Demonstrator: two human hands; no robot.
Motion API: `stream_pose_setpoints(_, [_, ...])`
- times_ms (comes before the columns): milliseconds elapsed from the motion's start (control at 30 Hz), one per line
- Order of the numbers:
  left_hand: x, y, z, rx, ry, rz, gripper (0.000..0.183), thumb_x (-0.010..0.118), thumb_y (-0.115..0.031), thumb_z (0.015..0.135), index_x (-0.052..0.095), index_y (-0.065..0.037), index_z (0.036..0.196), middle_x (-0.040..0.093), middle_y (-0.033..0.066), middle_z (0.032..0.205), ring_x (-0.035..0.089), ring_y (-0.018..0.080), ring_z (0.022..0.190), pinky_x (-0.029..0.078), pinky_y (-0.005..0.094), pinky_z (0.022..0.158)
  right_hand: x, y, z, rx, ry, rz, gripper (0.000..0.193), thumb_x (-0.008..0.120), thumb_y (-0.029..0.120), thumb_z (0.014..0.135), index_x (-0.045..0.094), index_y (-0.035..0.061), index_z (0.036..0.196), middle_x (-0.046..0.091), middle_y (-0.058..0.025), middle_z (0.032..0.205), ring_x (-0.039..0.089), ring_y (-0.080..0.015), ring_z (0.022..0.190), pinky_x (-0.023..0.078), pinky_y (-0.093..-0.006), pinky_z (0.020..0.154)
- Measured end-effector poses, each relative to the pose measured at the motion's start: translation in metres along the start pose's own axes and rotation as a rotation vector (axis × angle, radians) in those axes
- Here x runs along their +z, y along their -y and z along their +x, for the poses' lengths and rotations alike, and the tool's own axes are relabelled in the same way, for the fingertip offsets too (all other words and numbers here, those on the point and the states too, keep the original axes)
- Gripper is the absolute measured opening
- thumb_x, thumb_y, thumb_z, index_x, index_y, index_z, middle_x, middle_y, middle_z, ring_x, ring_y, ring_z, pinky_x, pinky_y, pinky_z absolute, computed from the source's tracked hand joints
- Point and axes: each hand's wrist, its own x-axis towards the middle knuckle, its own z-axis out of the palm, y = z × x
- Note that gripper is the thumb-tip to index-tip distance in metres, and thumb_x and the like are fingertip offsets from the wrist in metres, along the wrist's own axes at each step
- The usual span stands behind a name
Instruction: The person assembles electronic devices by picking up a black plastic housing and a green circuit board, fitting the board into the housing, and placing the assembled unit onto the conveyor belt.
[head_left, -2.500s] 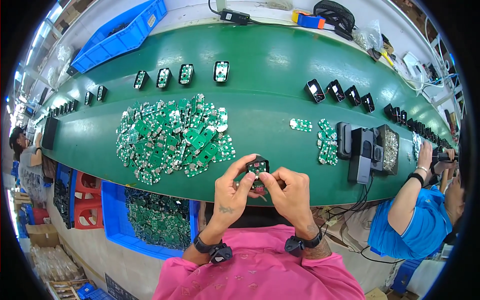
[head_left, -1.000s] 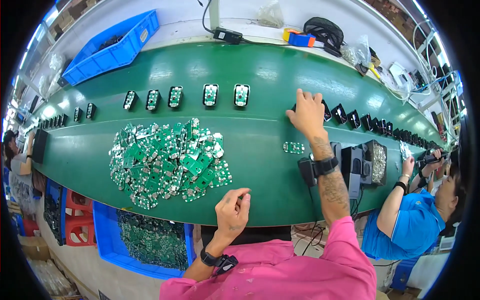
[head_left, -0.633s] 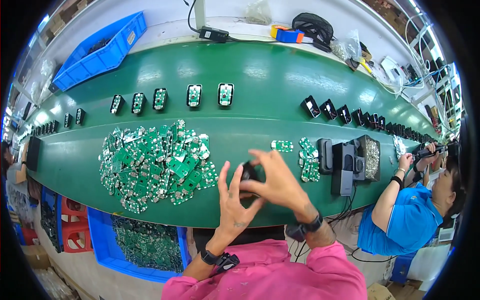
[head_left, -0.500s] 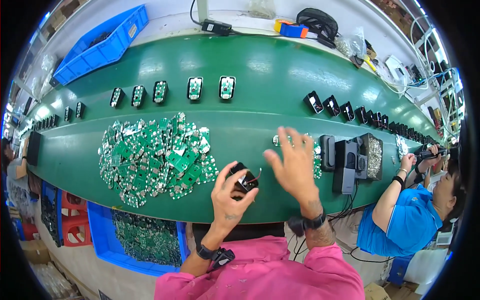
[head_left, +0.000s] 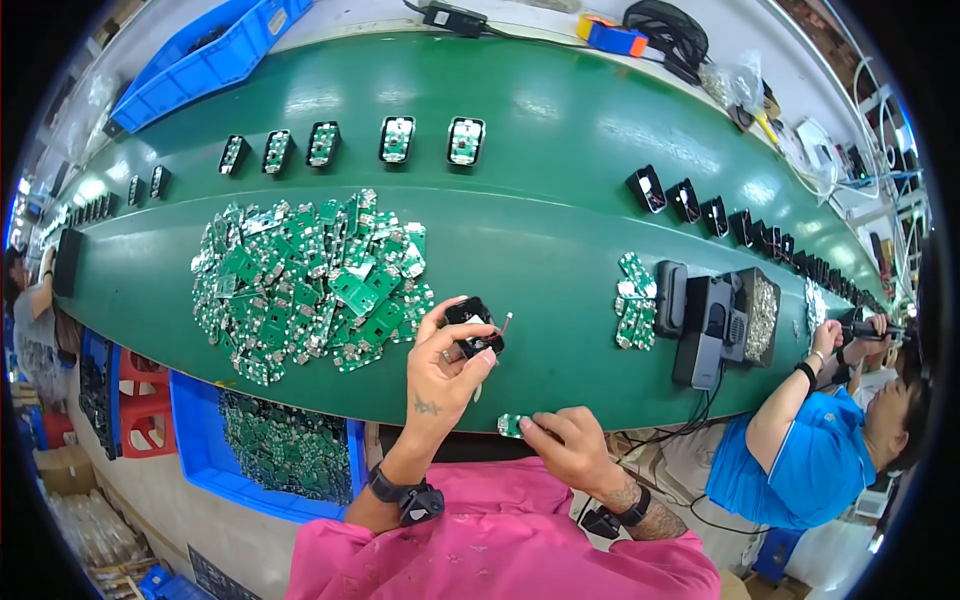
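Note:
My left hand (head_left: 438,372) is closed around a small black plastic housing (head_left: 466,316), held tilted above the front part of the table. A thin wire lead with a white connector (head_left: 508,316) sticks out of its right side. Below and to the right, at the table's front edge, my right hand (head_left: 578,452) pinches a small green circuit board (head_left: 510,425) between thumb and fingers. The board and the housing are apart. A small group of similar boards (head_left: 635,305) lies on the table, farther off to the right.
A big heap of circuit boards (head_left: 310,285) covers the left of the green table (head_left: 530,235). Housings fitted with boards (head_left: 466,142) stand behind it; open black housings (head_left: 646,188) line the right. Dark devices (head_left: 704,335) sit beside a parts bin (head_left: 762,315). A co-worker (head_left: 810,450) works at right.
My right hand has come back from the small board group to the table's front edge, now with a circuit board in its fingers. My left hand still holds the housing. The view has shifted slightly.

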Motion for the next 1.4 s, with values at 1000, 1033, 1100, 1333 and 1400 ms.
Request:
stream_pose_setpoints(1000, [0.022, -0.015, -0.028, 0.209, 0.168, 0.877, 0.026, 0.076, -0.012, 0.081, 0.071, -0.007, 0.107, 0.048, 0.0232, 0.137, 0.068, 0.0296, 0.072, 0.057, 0.0385, 0.067, 0.008, 0.008, 0.052, 0.771, -0.476, 1.015, 0.029, 0.064, -0.002, 0.091, 0.069, -0.0006, 0.119, 0.065, -0.0057, 0.1, 0.058, -0.0069, 0.078, 0.047, -0.022, 0.065])
stream_pose_setpoints(1033, [0.022, -0.014, -0.028, 0.21, 0.168, 0.876, 0.026, 0.076, -0.012, 0.081, 0.071, -0.007, 0.107, 0.048, 0.0232, 0.137, 0.068, 0.0296, 0.072, 0.057, 0.0385, 0.067, 0.007, 0.008, 0.052, 0.771, -0.476, 1.014, 0.029, 0.064, -0.002, 0.091, 0.069, -0.0006, 0.119, 0.065, -0.0057, 0.1, 0.058, -0.0069, 0.078, 0.047, -0.022, 0.065])
stream_pose_setpoints(1100, [0.022, -0.01, -0.028, 0.264, 0.17, 0.887, 0.023, 0.077, -0.011, 0.08, 0.074, -0.008, 0.102, 0.05, 0.02, 0.136, 0.064, 0.0191, 0.061, 0.052, 0.0308, 0.059, 0.006, 0.007, 0.054, 0.765, -0.476, 1.014, 0.029, 0.064, -0.003, 0.091, 0.07, -0.0007, 0.119, 0.065, -0.0058, 0.1, 0.059, -0.0071, 0.078, 0.047, -0.0219, 0.065])
stream_pose_setpoints(1333, [0.023, -0.018, -0.024, 0.133, 0.148, 0.717, 0.051, 0.076, -0.004, 0.081, 0.059, -0.004, 0.129, 0.049, 0.0183, 0.139, 0.067, 0.0152, 0.077, 0.055, 0.0275, 0.064, 0.001, 0.004, 0.052, 0.699, -0.392, 0.869, 0.031, 0.064, -0.007, 0.089, 0.069, -0.0012, 0.119, 0.064, -0.0065, 0.105, 0.06, -0.0096, 0.084, 0.048, -0.0212, 0.072])
stream_pose_setpoints(1400, [0.023, -0.015, -0.023, -0.011, 0.081, 0.333, 0.072, 0.074, 0.003, 0.08, 0.039, -0.001, 0.144, 0.047, 0.0151, 0.142, 0.067, 0.0137, 0.091, 0.055, 0.0257, 0.069, 0.0, 0.004, 0.05, 0.625, -0.39, 0.789, 0.033, 0.065, -0.008, 0.086, 0.07, -0.0001, 0.118, 0.065, -0.009, 0.108, 0.063, -0.0133, 0.088, 0.05, -0.0234, 0.074])
